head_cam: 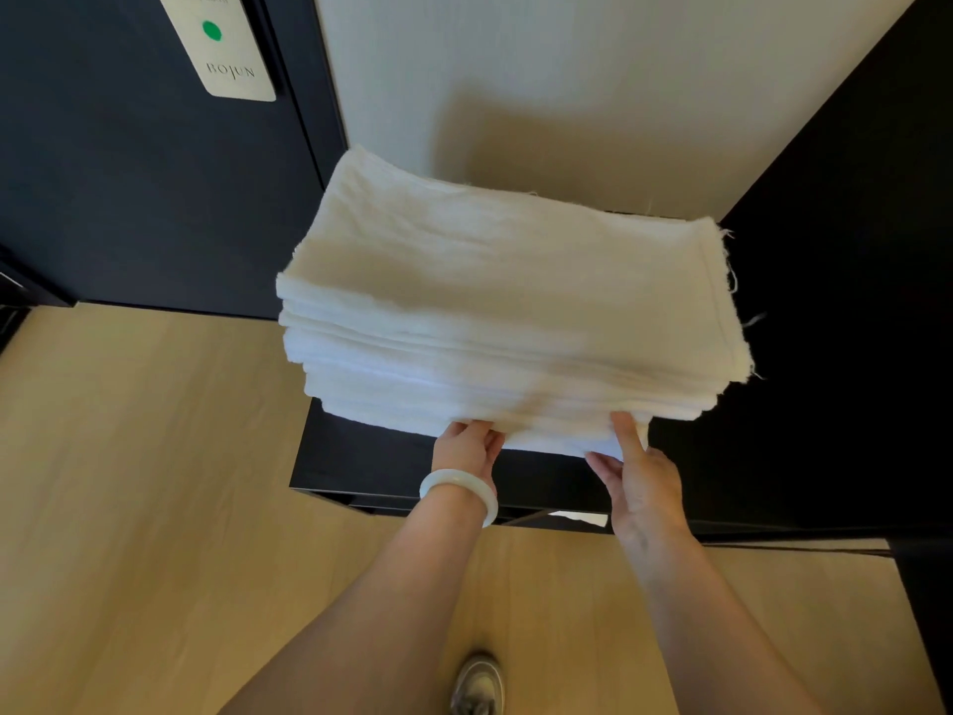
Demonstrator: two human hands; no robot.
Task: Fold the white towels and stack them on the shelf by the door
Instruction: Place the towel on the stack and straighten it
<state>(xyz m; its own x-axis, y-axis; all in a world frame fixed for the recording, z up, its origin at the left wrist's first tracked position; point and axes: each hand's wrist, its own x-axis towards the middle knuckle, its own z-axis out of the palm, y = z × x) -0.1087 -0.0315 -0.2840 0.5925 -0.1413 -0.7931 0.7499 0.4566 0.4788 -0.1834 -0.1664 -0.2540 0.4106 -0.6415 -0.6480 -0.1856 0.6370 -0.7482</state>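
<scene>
Left grip point(466, 446) and right grip point(644, 477) hold towel stack point(490, 301) on shelf point(361, 456).

White towels point(495, 301), black shelf point(361, 456), door point(129, 172) seemingly dark navy, green dot point(212, 31), pale wood-grain floor point(129, 482)

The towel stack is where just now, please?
In the head view's centre, the towel stack sits on the dark shelf, right of the door.

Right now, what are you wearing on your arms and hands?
No sleeves or gloves are in view. A smooth, pale whitish ring-shaped bangle sits on the wrist of the left hand; the right hand and its wrist wear nothing.
</scene>
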